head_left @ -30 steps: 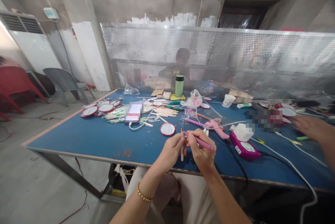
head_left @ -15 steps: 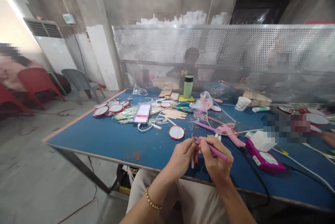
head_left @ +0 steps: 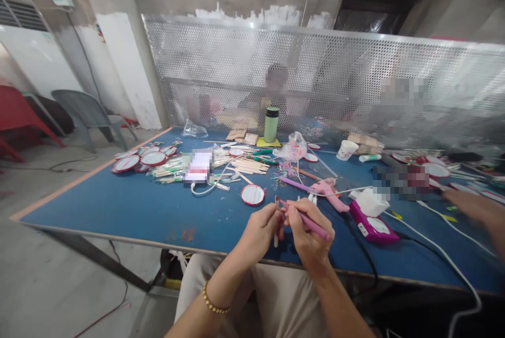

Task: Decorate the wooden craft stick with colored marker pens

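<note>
Near the table's front edge, my left hand [head_left: 256, 232] pinches a flat wooden craft stick [head_left: 275, 241] upright between thumb and fingers. A pink pen [head_left: 315, 227] is gripped in my right hand [head_left: 310, 238], its tip at the upper part of the stick. The two hands are close together, and fingers partly hide the stick. Just beyond them lies a round white disc with a red rim [head_left: 253, 195]. A pink glue gun [head_left: 330, 194] rests to the right of my right hand, with a purple stick [head_left: 294, 185] at its back end.
Loose wooden sticks [head_left: 252, 164], a phone [head_left: 199, 167] on a cable and stacked red-rimmed discs [head_left: 126, 162] lie to the left. Behind stand a green bottle [head_left: 271, 125] and paper cup [head_left: 347, 150]. At right are a magenta box [head_left: 371, 225], cords and another person's hand [head_left: 469, 209].
The view has turned to the right, so the table's things sit further left. Another person's hand reaches further in at the right. My hands keep hold of the stick and pen.
</note>
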Available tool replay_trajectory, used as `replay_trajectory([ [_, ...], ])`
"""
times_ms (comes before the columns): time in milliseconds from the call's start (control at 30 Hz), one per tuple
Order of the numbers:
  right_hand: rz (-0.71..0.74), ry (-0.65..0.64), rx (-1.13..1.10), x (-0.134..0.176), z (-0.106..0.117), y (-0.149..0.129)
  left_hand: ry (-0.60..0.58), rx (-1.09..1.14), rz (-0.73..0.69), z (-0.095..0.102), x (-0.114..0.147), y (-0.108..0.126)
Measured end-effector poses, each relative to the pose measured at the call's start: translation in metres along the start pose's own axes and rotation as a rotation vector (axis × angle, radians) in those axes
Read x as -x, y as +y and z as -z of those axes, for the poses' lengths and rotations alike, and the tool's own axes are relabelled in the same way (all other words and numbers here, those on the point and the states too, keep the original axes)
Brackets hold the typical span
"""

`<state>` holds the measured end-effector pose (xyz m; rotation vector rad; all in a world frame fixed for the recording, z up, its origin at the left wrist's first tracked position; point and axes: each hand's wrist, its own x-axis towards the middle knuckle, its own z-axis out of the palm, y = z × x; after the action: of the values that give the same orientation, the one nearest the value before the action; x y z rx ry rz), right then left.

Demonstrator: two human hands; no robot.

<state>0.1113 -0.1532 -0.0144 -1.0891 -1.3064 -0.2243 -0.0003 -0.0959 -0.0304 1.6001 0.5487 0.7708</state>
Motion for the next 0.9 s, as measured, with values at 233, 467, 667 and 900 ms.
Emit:
replay_trajectory([
  [233,0.018,-0.021,-0.007,-0.0005,0.0003,-0.0005,-0.003,0.018,-0.011,-0.0027,0.0014,-0.0002],
  [467,0.029,-0.025,-0.031,-0.0012,0.0011,0.0006,0.008,0.04,0.012,-0.0046,0.0011,0.0018],
  [667,0.019,-0.001,-0.02,-0.0008,0.0006,0.0002,0.0,0.021,0.009,-0.0042,0.0018,0.0043],
  [900,0.036,-0.016,-0.003,-0.0005,0.0013,-0.001,-0.008,0.013,-0.001,-0.0028,0.0025,0.0008],
])
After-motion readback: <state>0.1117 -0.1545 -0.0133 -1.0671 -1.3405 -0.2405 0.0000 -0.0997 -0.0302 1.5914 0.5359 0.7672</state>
